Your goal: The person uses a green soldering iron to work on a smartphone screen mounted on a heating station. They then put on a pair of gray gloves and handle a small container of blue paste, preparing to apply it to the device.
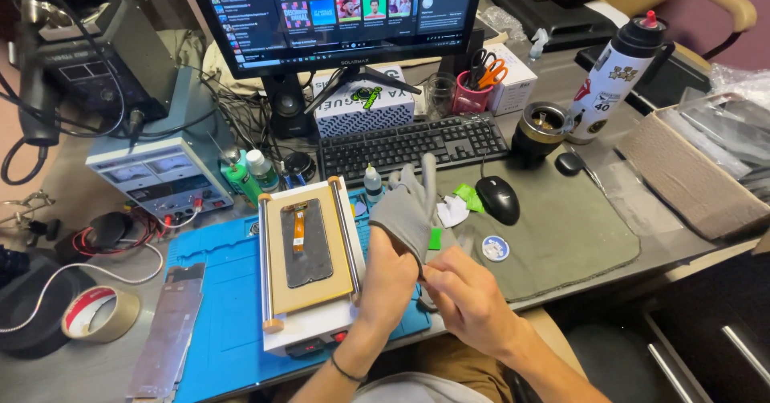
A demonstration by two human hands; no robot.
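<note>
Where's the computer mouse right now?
In the head view, the black mouse sits right of centre on the grey-green desk mat, just below the keyboard and right of the gloved left hand.

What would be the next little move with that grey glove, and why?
Probably pull the cuff further down toward the wrist. The grey glove covers only the fingers of the left hand, with palm and wrist bare, and the right hand pinches its lower edge. The glove's fingertips look limp, so the fingers seem not fully seated.
</note>
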